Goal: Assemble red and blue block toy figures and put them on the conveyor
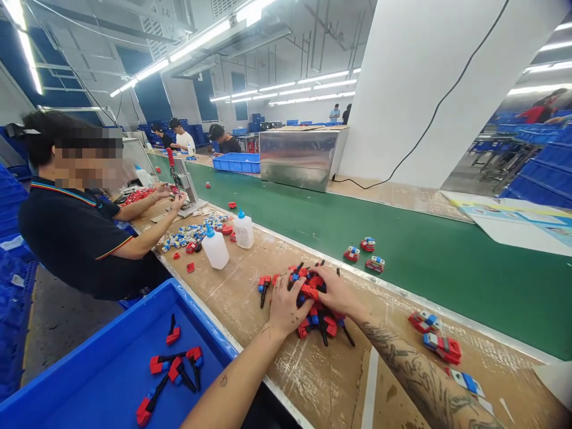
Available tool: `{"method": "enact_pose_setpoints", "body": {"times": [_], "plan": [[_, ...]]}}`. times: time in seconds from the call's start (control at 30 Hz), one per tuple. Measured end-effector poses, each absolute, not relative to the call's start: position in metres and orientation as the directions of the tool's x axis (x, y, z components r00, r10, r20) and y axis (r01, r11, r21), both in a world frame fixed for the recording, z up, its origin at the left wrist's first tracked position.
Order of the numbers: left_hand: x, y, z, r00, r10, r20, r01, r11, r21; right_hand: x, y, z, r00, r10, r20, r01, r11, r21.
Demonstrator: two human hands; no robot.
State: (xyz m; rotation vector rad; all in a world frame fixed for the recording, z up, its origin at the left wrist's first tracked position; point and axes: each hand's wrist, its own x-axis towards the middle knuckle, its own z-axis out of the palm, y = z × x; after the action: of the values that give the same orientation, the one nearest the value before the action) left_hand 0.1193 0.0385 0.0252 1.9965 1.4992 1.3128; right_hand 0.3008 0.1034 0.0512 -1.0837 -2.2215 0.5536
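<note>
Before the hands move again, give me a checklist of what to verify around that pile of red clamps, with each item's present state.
1. Left hand resting on the pile of red and black plastic clamps: ok.
2. Right hand on the same pile: ok.
3. Whether either hand's fingers actually grip a clamp: cannot tell.
4. Blue plastic bin beside the left arm, with clamps already inside: ok.
5. Two white squeeze bottles with blue caps upright, apart from the pile: ok.
6. Green conveyor belt moving or stopped: cannot tell.
</note>
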Motion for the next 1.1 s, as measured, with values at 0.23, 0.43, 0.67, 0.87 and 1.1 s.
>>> {"method": "enact_pose_setpoints", "body": {"times": [0.23,0.43,0.67,0.87,1.1], "plan": [[0.102,0.026,0.030,0.341,0.843,0.415,0.791,-0.496,0.357,0.335,0.097,0.064,-0.593,0.759,0.268,0.604,0.640,-0.476],[0.064,-0.002,0.053,0.493,0.783,0.380,0.658,-0.621,0.425,0.317,0.053,0.090,-0.519,0.770,0.370,0.576,0.635,-0.515],[-0.124,-0.095,0.053,-0.253,0.967,0.030,0.809,0.195,0.555,0.211,-0.011,0.106,-0.710,0.653,0.265,0.385,0.674,-0.630],[-0.223,-0.139,0.001,-0.099,0.950,-0.297,0.886,0.220,0.409,0.024,-0.067,0.066,-0.806,0.505,-0.309,0.591,0.665,-0.456],[-0.238,-0.123,-0.017,0.075,0.919,-0.388,0.962,0.036,0.272,-0.071,-0.071,0.006,-0.755,0.590,-0.285,0.655,0.687,-0.314]]}}
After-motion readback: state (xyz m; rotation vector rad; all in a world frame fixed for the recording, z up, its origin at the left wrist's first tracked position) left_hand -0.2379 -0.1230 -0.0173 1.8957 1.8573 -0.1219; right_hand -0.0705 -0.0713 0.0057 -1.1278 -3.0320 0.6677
